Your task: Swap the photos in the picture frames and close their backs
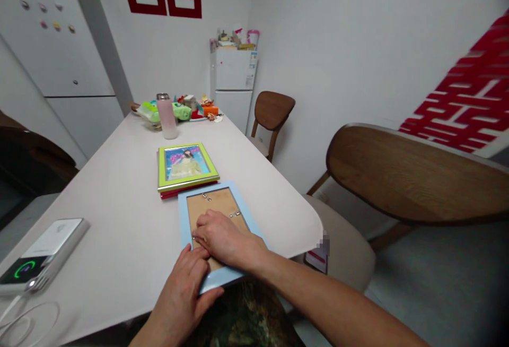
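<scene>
A light blue picture frame (183,204) lies face down near the table's front edge, its brown backing board (217,204) up with small metal clips. My right hand (222,238) rests on the backing, fingers curled and pressing at the left side by a clip. My left hand (186,283) holds the frame's lower left corner, fingers laid on the board. Behind it lies a green-framed picture (186,165) stacked on a red frame (186,189).
A white table (119,214) carries a power bank (43,251) with a cable at the left, a pink bottle (167,116) and clutter at the far end. Wooden chairs (401,177) stand to the right. A small fridge (234,84) stands behind.
</scene>
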`<state>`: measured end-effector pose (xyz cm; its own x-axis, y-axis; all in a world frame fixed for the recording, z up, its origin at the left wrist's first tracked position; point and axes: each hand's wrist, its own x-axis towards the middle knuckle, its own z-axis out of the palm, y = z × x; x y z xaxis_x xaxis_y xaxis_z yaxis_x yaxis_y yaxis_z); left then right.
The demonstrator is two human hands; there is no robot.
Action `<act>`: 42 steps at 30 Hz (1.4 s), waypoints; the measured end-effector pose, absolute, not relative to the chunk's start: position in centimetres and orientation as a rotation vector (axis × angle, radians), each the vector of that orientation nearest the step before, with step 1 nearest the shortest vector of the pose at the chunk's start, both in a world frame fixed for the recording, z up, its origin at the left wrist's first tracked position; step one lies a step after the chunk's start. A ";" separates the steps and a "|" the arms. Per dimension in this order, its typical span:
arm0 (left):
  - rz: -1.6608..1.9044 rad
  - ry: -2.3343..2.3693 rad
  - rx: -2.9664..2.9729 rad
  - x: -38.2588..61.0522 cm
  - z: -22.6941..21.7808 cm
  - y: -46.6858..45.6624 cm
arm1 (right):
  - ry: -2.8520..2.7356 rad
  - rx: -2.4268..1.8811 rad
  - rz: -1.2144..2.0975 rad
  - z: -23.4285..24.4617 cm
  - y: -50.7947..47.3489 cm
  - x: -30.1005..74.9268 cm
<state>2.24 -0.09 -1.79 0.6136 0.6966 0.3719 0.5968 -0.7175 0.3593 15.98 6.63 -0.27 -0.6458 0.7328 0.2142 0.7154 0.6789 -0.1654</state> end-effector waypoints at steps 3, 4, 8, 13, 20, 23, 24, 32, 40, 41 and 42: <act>0.753 1.052 2.683 2.2 -2.0 0.1 | -2.618 -1.153 0.062 -0.2 6.4 16.0; 0.758 1.049 2.695 2.1 -2.0 0.1 | -2.596 -1.158 0.065 -0.1 6.2 16.2; 0.772 1.051 2.719 1.9 -2.2 0.2 | -2.476 -1.127 0.184 0.5 4.5 18.3; 0.758 1.059 2.740 1.7 -2.4 0.3 | -2.545 -1.032 0.327 0.8 2.6 21.8; 0.738 1.052 2.792 1.5 -2.4 0.4 | -2.528 -0.991 0.333 0.2 3.0 22.1; 0.741 1.040 2.800 1.3 -2.2 0.4 | -2.497 -1.020 0.352 0.2 2.8 21.7; 0.743 1.033 2.802 1.2 -2.2 0.4 | -2.502 -1.015 0.365 0.3 2.6 21.6; 0.741 1.025 2.788 1.1 -2.2 0.6 | -2.591 -1.004 0.421 1.4 1.6 21.7; 0.741 1.085 2.646 1.3 -1.8 -0.2 | -2.393 -1.141 0.449 1.4 3.1 21.0; 0.743 1.096 2.619 1.4 -1.7 -0.4 | -2.345 -1.234 0.423 1.4 4.0 20.7; 0.738 1.106 2.593 1.4 -1.7 -0.6 | -2.306 -1.329 0.384 1.3 5.0 20.3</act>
